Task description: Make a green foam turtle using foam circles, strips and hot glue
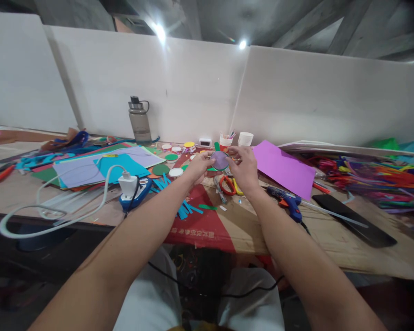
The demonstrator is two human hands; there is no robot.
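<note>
A small round purple disc (220,161) is held up over the table's middle. The fingers of my left hand (199,167) pinch its left edge. At its right edge, the fingertips of my right hand (244,166) are closed on it too. Just below the disc lie scissors with orange handles (227,185). Blue paper strips (184,209) and a white round lid (175,172) are near my left hand. To the right of my right hand lies a purple sheet (284,169), with a blue glue gun (292,206) in front of it.
A water bottle (140,124) stands at the back left. White cups (245,139) and a small clock (205,143) are by the back board. A blue power strip (135,195) with a looping white cable sits left. A black phone (355,220) and colourful pipe cleaners (376,179) lie right.
</note>
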